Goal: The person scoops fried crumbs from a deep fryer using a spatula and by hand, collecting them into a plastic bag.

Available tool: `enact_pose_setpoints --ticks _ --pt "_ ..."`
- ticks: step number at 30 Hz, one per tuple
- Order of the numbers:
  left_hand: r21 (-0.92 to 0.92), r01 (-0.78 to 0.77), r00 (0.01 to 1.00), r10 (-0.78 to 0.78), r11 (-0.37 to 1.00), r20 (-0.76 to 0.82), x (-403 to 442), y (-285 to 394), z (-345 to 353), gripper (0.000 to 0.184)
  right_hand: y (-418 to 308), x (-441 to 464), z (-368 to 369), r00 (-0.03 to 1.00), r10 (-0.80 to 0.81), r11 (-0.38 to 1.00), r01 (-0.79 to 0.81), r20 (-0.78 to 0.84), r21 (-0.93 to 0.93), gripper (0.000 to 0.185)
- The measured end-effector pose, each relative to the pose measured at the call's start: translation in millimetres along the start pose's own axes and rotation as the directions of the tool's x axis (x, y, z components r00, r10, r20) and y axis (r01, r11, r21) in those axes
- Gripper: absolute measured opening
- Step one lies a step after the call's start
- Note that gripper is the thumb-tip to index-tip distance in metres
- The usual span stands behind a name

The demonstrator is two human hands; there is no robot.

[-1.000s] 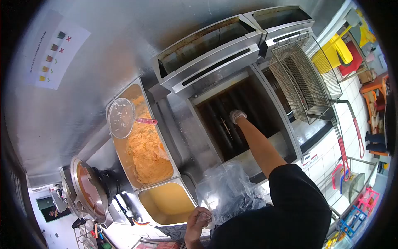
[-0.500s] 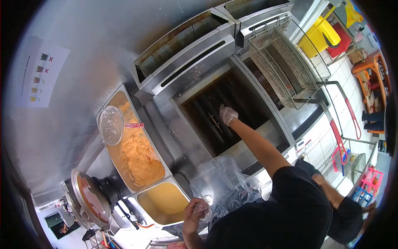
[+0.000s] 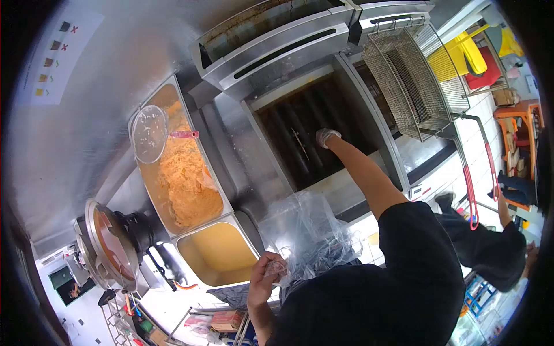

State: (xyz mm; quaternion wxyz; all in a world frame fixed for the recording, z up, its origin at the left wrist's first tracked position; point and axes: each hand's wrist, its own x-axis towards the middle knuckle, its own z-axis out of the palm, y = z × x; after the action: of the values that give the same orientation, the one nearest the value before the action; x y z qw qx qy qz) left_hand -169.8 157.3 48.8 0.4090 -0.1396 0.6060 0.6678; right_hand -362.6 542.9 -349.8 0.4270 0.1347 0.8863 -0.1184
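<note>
My left hand (image 3: pixel 266 275) is closed on the gathered edge of a clear plastic bag (image 3: pixel 306 228), which hangs in front of the fryer. My right hand (image 3: pixel 328 137), in a thin clear glove, reaches over the fryer vat (image 3: pixel 277 124) of dark oil. Its fingers look bunched together; whatever they hold, if anything, is hidden. Left of that hand, a thin pale streak (image 3: pixel 300 144) shows in the vat, too small to name. Beside the fryer, a metal pan (image 3: pixel 176 86) contains orange breading (image 3: pixel 187 179), with a red-handled strainer (image 3: pixel 150 134) resting on it.
A second pan (image 3: pixel 216 256) with yellowish insides adjoins the first. Wire fryer baskets (image 3: pixel 407 81) hang at the right, their red handles (image 3: pixel 468 196) jutting outward. A round lidded pot (image 3: pixel 112 242) stands at the left. Another person (image 3: pixel 490 242) in dark clothes is at the lower right.
My right hand has drawn slightly right, away from the pale streak, and still hovers over the vat. My left hand keeps the bag. The view has shifted, and the other person shows more fully.
</note>
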Motion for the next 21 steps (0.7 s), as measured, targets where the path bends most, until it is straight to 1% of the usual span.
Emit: enact_pose_setpoints --ticks 2,5,8,11,13,14,17,18,19,21 --pt "0.021 -0.021 1.0 0.021 1.0 0.01 -1 4 2 0.015 4 21 14 1.0 0.004 1.0 -0.004 -0.001 -0.027 0.025" --pt "0.015 -0.025 1.0 0.025 1.0 -0.011 -7 0 0 0.012 1 3 0 0.992 -0.11 0.982 0.119 0.069 -0.147 0.026" --pt "0.027 -0.06 0.997 0.061 0.998 -0.056 -13 -2 5 0.01 6 30 19 0.985 -0.107 0.965 0.136 0.136 -0.222 0.031" --pt "-0.06 -0.033 0.998 0.03 0.998 -0.056 -14 -4 8 0.009 -3 6 -2 0.96 -0.065 0.933 0.155 0.273 -0.324 0.037" --pt "-0.057 -0.04 0.998 0.037 0.998 -0.05 -14 -6 9 0.009 -6 26 -1 0.96 -0.004 0.965 0.078 0.281 -0.252 0.038" --pt "-0.059 -0.033 0.998 0.03 0.998 -0.05 -17 -9 9 0.009 -6 34 10 0.955 0.025 0.976 0.041 0.297 -0.216 0.038" --pt "-0.002 -0.021 0.998 0.021 1.0 -0.058 -17 -11 12 0.009 3 20 27 0.991 0.13 0.986 -0.127 0.025 -0.109 0.034" --pt "-0.02 -0.017 0.999 0.016 1.0 -0.048 -18 -18 6 0.01 1 19 36 0.985 0.115 0.973 -0.138 -0.125 -0.188 0.03" --pt "-0.029 -0.017 0.997 0.014 0.999 -0.078 -21 -16 6 0.01 -6 15 29 0.985 0.102 0.979 -0.124 -0.136 -0.164 0.029" --pt "-0.053 -0.006 0.992 -0.001 0.999 -0.124 -27 -11 12 0.011 -11 -18 -12 0.984 0.095 0.986 -0.113 -0.15 -0.119 0.028"
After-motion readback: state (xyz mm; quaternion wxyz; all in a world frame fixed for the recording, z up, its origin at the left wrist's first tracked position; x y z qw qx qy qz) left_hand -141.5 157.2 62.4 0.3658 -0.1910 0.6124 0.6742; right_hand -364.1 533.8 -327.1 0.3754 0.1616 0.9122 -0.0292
